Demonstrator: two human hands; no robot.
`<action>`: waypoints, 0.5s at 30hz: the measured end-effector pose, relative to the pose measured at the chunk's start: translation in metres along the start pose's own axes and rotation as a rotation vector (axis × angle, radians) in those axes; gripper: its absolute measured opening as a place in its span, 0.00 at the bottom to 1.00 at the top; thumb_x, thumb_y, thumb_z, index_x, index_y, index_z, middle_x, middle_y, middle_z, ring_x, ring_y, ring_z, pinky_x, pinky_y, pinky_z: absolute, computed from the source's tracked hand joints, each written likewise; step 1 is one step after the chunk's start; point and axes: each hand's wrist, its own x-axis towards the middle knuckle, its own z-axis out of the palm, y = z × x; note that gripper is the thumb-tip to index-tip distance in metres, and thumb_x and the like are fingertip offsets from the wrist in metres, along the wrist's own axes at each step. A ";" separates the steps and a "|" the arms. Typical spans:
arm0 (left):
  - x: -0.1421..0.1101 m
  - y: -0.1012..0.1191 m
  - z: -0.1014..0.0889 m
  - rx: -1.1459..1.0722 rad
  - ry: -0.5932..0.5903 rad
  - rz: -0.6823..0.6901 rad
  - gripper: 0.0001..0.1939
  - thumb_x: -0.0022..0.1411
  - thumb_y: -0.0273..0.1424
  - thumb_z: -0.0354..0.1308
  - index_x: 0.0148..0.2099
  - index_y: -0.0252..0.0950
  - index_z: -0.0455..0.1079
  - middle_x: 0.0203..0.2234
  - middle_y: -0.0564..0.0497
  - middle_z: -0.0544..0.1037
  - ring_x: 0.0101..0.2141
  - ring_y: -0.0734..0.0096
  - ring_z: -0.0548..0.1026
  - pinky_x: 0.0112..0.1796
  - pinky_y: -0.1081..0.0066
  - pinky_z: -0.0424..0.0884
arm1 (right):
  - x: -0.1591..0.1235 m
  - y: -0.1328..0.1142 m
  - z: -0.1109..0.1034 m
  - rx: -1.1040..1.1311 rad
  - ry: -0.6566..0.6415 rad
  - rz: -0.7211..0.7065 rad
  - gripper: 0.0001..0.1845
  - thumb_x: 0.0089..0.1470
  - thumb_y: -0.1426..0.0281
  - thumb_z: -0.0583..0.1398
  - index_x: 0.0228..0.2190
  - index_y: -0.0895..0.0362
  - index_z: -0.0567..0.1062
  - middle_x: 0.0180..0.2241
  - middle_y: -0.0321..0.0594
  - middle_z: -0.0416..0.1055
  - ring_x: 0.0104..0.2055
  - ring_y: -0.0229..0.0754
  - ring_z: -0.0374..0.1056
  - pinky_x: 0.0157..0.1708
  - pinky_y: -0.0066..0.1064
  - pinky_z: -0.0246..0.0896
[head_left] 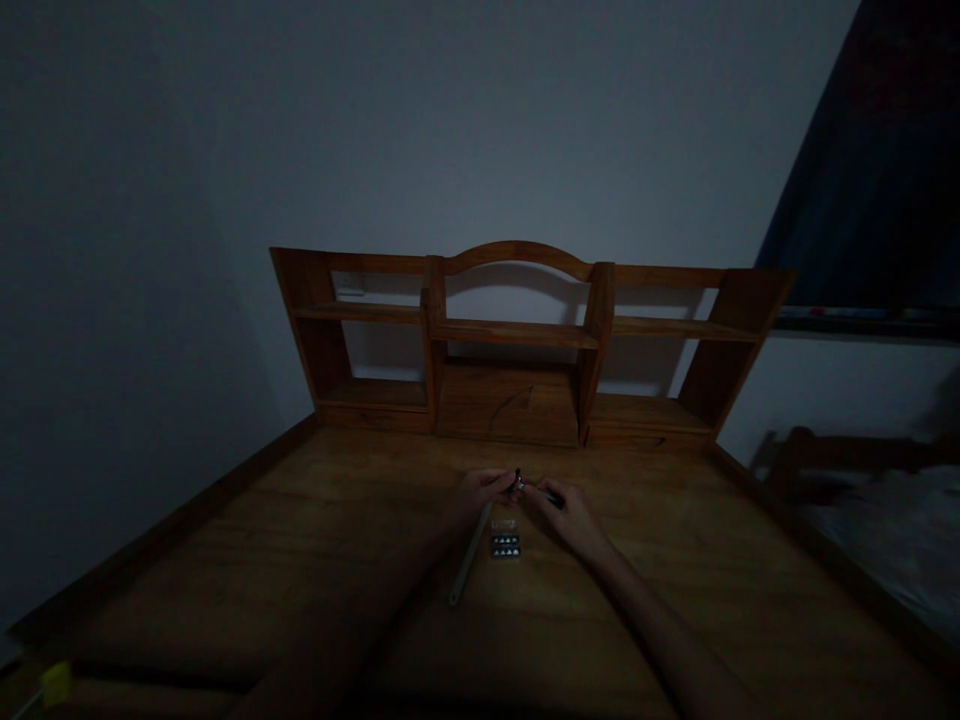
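Observation:
Both hands meet near the middle of a wooden desk. My left hand is closed in a pinch around a small dark and shiny piece, whose kind I cannot make out. From the right, my right hand grips a dark-handled tool, its front end at the shiny piece; the dim light hides the tool's exact kind. Just below the hands lies a small clear case holding several shiny bits in rows. A long thin flat strip, like a ruler, lies slantwise under my left hand.
A wooden shelf unit stands at the back of the desk, against the wall. Raised edges run along the desk's left and right sides. Something yellow shows at the lower left. To the right are a dark curtain and pale bedding.

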 end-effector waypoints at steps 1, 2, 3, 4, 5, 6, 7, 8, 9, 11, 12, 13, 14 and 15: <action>0.000 0.000 0.000 0.005 0.004 0.007 0.23 0.53 0.48 0.61 0.37 0.30 0.76 0.31 0.46 0.78 0.31 0.68 0.75 0.37 0.68 0.71 | 0.000 0.000 0.000 -0.010 0.010 0.007 0.20 0.58 0.55 0.54 0.34 0.56 0.78 0.31 0.37 0.75 0.32 0.41 0.69 0.32 0.27 0.58; 0.000 0.001 0.001 0.007 0.011 0.016 0.23 0.53 0.47 0.61 0.38 0.30 0.76 0.31 0.46 0.79 0.31 0.68 0.75 0.37 0.68 0.71 | 0.000 0.000 0.000 -0.024 0.018 0.014 0.20 0.58 0.54 0.54 0.33 0.56 0.77 0.30 0.37 0.75 0.31 0.41 0.69 0.31 0.27 0.58; -0.001 0.001 0.001 0.006 0.019 0.021 0.22 0.52 0.46 0.62 0.38 0.30 0.76 0.32 0.46 0.79 0.32 0.68 0.75 0.37 0.68 0.71 | 0.000 0.000 0.000 -0.040 0.025 0.018 0.20 0.58 0.54 0.54 0.32 0.56 0.77 0.29 0.37 0.75 0.30 0.41 0.69 0.31 0.27 0.57; 0.000 0.000 0.002 0.001 0.029 0.023 0.22 0.51 0.46 0.63 0.38 0.31 0.76 0.32 0.46 0.79 0.31 0.68 0.75 0.37 0.68 0.72 | 0.000 0.000 0.000 -0.058 0.030 0.021 0.20 0.58 0.54 0.54 0.31 0.56 0.77 0.28 0.37 0.74 0.30 0.41 0.68 0.30 0.27 0.57; 0.000 0.000 0.002 -0.005 0.041 0.024 0.22 0.50 0.45 0.65 0.38 0.31 0.76 0.31 0.47 0.79 0.30 0.69 0.76 0.37 0.68 0.72 | -0.001 -0.001 0.000 -0.074 0.034 0.021 0.20 0.58 0.54 0.54 0.30 0.56 0.76 0.27 0.37 0.74 0.29 0.40 0.68 0.30 0.27 0.57; 0.000 -0.001 0.003 -0.010 0.059 0.024 0.21 0.49 0.44 0.66 0.38 0.31 0.76 0.31 0.47 0.79 0.30 0.69 0.76 0.37 0.68 0.72 | -0.001 -0.001 0.000 -0.086 0.036 0.018 0.20 0.58 0.54 0.54 0.29 0.56 0.76 0.26 0.37 0.74 0.29 0.40 0.68 0.29 0.27 0.56; 0.000 -0.002 0.003 -0.012 0.074 0.023 0.21 0.48 0.44 0.66 0.38 0.32 0.75 0.31 0.47 0.79 0.29 0.70 0.76 0.36 0.68 0.72 | -0.001 -0.001 0.000 -0.096 0.036 0.014 0.20 0.58 0.54 0.54 0.29 0.56 0.76 0.26 0.37 0.74 0.29 0.41 0.68 0.29 0.27 0.56; 0.001 -0.002 0.003 -0.013 0.082 0.020 0.21 0.48 0.44 0.66 0.38 0.32 0.75 0.30 0.47 0.79 0.29 0.70 0.76 0.36 0.68 0.72 | -0.001 -0.001 0.000 -0.103 0.041 0.012 0.20 0.57 0.54 0.54 0.28 0.56 0.76 0.26 0.37 0.74 0.29 0.41 0.68 0.29 0.27 0.56; 0.001 -0.003 0.003 -0.011 0.084 0.018 0.21 0.48 0.44 0.66 0.37 0.32 0.75 0.30 0.47 0.79 0.29 0.69 0.76 0.36 0.68 0.72 | -0.001 -0.001 0.000 -0.107 0.045 0.011 0.20 0.57 0.54 0.54 0.28 0.57 0.76 0.26 0.37 0.74 0.29 0.41 0.68 0.29 0.27 0.56; 0.001 -0.004 0.001 -0.007 0.072 0.024 0.21 0.49 0.45 0.65 0.37 0.32 0.75 0.30 0.47 0.79 0.30 0.68 0.76 0.36 0.67 0.72 | 0.000 -0.001 0.000 -0.100 0.044 0.007 0.20 0.57 0.54 0.54 0.29 0.57 0.76 0.27 0.37 0.74 0.29 0.41 0.68 0.29 0.27 0.56; 0.001 -0.004 0.001 -0.007 0.057 0.028 0.21 0.50 0.45 0.64 0.37 0.31 0.75 0.30 0.46 0.79 0.30 0.67 0.76 0.36 0.67 0.72 | 0.000 -0.001 0.000 -0.088 0.041 0.004 0.20 0.57 0.54 0.54 0.29 0.57 0.76 0.27 0.37 0.74 0.29 0.41 0.68 0.30 0.27 0.56; 0.001 -0.004 0.000 -0.010 0.040 0.030 0.21 0.51 0.46 0.63 0.37 0.31 0.76 0.30 0.46 0.79 0.30 0.67 0.76 0.36 0.67 0.72 | 0.000 -0.001 0.000 -0.070 0.035 0.001 0.20 0.58 0.55 0.54 0.30 0.56 0.77 0.28 0.37 0.75 0.30 0.41 0.69 0.30 0.27 0.57; 0.001 -0.004 -0.001 -0.014 0.025 0.027 0.22 0.51 0.46 0.63 0.37 0.31 0.76 0.30 0.46 0.79 0.30 0.67 0.76 0.37 0.67 0.72 | 0.001 -0.001 0.001 -0.052 0.028 -0.001 0.20 0.58 0.55 0.54 0.31 0.56 0.77 0.29 0.37 0.75 0.31 0.41 0.69 0.31 0.27 0.57; 0.001 -0.004 -0.001 -0.021 0.015 0.022 0.22 0.52 0.46 0.63 0.37 0.31 0.76 0.30 0.46 0.79 0.31 0.66 0.77 0.37 0.66 0.72 | 0.001 0.000 0.001 -0.038 0.023 0.001 0.20 0.58 0.55 0.54 0.31 0.56 0.77 0.29 0.37 0.75 0.31 0.40 0.69 0.31 0.27 0.57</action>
